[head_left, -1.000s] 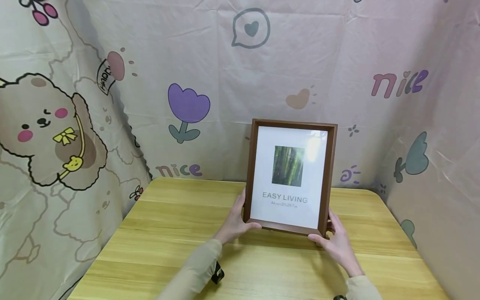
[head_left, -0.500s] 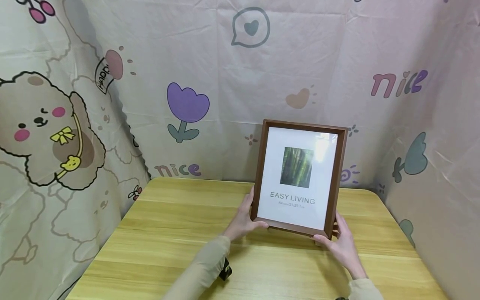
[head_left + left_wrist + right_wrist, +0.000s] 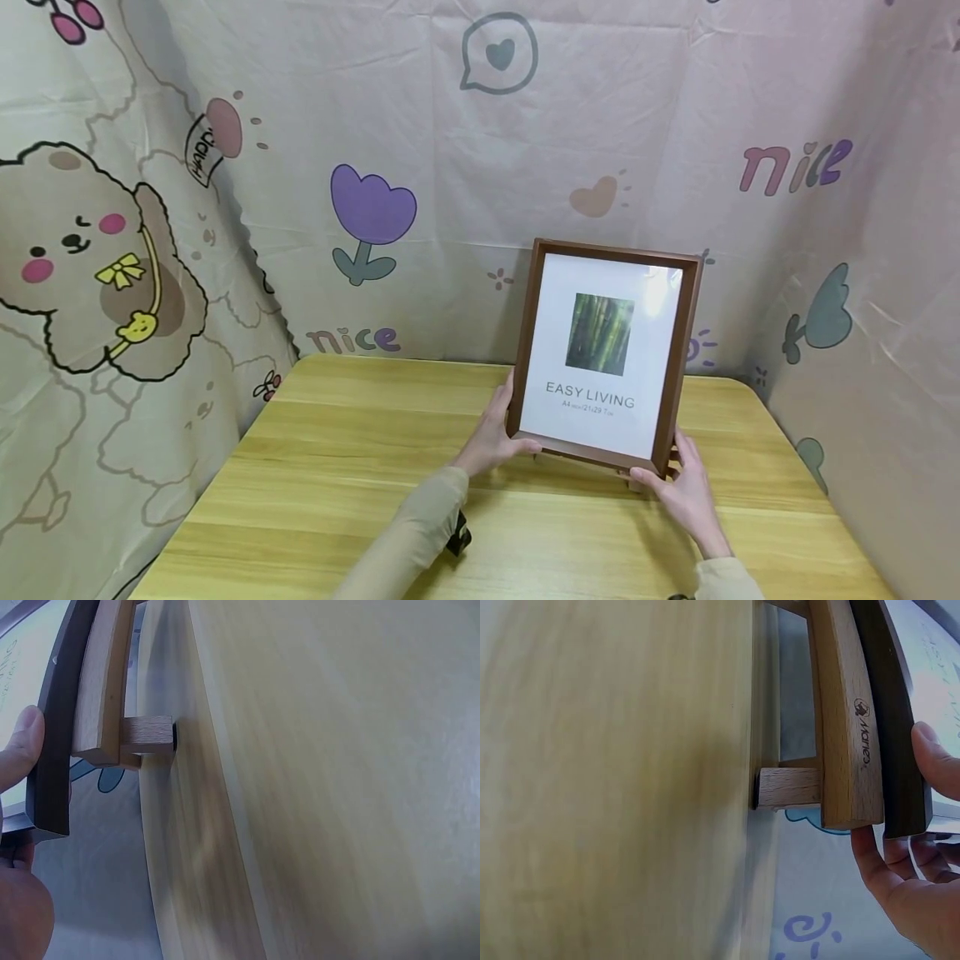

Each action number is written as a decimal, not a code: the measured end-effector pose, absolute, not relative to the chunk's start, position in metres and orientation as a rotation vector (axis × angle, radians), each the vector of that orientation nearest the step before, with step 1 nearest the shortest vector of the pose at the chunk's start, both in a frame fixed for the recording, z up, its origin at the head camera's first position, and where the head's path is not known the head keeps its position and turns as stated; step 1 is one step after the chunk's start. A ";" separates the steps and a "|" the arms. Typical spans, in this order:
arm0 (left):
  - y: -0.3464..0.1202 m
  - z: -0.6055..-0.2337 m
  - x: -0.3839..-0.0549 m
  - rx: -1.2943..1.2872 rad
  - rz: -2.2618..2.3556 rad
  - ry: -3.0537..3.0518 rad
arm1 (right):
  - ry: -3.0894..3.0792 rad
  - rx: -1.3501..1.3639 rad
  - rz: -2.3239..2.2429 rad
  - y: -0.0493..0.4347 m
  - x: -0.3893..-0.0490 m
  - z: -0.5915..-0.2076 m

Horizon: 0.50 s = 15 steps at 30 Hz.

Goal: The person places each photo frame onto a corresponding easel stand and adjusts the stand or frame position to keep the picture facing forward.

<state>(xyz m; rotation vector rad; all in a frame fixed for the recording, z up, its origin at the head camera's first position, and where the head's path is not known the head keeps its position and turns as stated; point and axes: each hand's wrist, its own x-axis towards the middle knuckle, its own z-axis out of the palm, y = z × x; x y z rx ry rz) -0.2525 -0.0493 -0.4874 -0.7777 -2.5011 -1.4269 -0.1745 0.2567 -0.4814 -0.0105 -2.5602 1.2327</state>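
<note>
A brown picture frame (image 3: 602, 358) with a white mat, a green bamboo picture and the words EASY LIVING leans back, slightly tilted to one side. My left hand (image 3: 497, 433) grips its lower left corner, thumb on the front of the border. At the lower right corner my right hand (image 3: 684, 493) holds the frame the same way, fingers curled behind. Directly under and behind the frame is a light wooden easel (image 3: 849, 742), marked "Maries" in the right wrist view. In the left wrist view the easel's ledge (image 3: 101, 694) runs close along the frame's bottom edge. Most of the easel is hidden in the head view.
The easel's short feet stand on a wood-grain table (image 3: 337, 467) with rounded back corners. Behind it and at both sides hangs a pale curtain (image 3: 465, 167) printed with a bear, flowers and words. A black wrist camera (image 3: 459, 535) sits under the left sleeve.
Both hands have shifted the picture frame to the right, more in the first half second than in the second. Their grip at the lower corners looks the same.
</note>
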 end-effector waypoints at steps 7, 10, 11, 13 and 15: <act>-0.048 -0.487 -0.256 -0.763 -1.423 -2.517 | -2.529 -0.003 1.243 0.257 -0.177 -0.482; -0.047 -0.487 -0.257 -0.766 -1.426 -2.514 | -2.517 -0.005 1.235 0.257 -0.178 -0.484; -0.047 -0.487 -0.257 -0.766 -1.425 -2.516 | -2.513 -0.006 1.232 0.257 -0.178 -0.484; -0.046 -0.487 -0.258 -0.768 -1.425 -2.519 | -2.505 -0.007 1.227 0.257 -0.178 -0.485; -0.044 -0.487 -0.258 -0.768 -1.435 -2.518 | -2.500 -0.007 1.220 0.258 -0.178 -0.486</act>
